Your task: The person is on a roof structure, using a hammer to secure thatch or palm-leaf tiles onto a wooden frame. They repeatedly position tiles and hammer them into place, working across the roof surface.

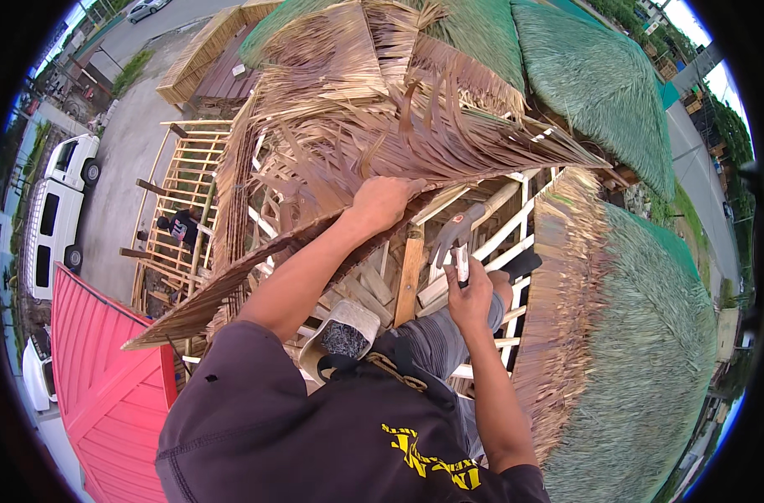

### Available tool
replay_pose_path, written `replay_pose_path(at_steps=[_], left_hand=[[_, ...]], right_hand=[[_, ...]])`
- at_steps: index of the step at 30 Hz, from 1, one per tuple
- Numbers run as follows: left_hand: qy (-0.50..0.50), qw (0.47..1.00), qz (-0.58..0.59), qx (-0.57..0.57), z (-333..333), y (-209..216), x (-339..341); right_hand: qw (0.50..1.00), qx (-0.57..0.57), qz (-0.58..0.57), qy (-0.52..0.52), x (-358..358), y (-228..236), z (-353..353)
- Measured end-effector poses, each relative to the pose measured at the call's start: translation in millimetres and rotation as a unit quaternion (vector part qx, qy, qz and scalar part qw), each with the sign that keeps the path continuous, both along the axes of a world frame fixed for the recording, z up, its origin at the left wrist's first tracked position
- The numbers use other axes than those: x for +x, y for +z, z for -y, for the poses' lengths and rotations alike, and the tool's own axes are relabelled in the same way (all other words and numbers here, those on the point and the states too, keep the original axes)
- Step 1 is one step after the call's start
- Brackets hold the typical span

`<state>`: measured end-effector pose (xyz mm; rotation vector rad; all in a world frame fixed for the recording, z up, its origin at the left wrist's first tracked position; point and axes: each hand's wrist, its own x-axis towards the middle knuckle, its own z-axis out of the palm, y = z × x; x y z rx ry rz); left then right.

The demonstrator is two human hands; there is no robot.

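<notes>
A long panel of brown dried palm thatch [315, 180] lies in front of me across the pale wooden roof frame. My left hand [385, 203] is closed on the near edge of this panel, which slants from lower left to upper right. My right hand [471, 295] grips a hammer [456, 239], its grey curved head up and pointing away from me, over the open battens. At my waist hangs a cut-off whitish container [370, 318] with many small dark nails [343, 339] inside.
Pale battens [508, 241] with gaps surround my bent leg. Finished thatch [562, 302] is on the right, beside green-netted thatch roofs [650, 352]. A red metal roof [105, 360] stands lower left. Another person [181, 226] is at a bamboo frame below; a white van [57, 222] is parked beyond.
</notes>
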<state>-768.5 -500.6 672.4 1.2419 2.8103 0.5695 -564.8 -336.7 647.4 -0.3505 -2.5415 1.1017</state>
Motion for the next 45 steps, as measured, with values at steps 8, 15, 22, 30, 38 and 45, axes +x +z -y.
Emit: replay_pose_path(at_steps=[8, 15, 22, 30, 38, 45], left_hand=[[-0.006, 0.991, 0.045, 0.129, 8.8, -24.8, 42.6], [0.115, 0.981, -0.148, 0.051, 63.0, -39.5, 86.6], [0.242, 0.95, 0.191, -0.042, 192.3, -137.6, 157.8], [0.294, 0.891, 0.291, -0.186, 241.9, -264.2, 181.6], [0.256, 0.88, 0.357, 0.179, 161.2, -117.2, 118.9], [0.278, 0.507, 0.599, 0.554, -35.3, 11.1, 81.2]], right_hand=[[0.972, 0.211, -0.062, 0.088, -63.6, 16.3, 7.9], [0.959, 0.161, 0.082, 0.217, -113.1, -0.8, 33.6], [0.972, 0.189, 0.001, 0.138, -119.5, -7.8, -35.8], [0.988, 0.155, 0.01, -0.022, -114.0, 31.5, -117.5], [0.974, 0.214, -0.055, 0.047, -72.8, -3.5, -78.3], [0.96, 0.276, -0.025, -0.043, -20.4, 13.8, -79.1]])
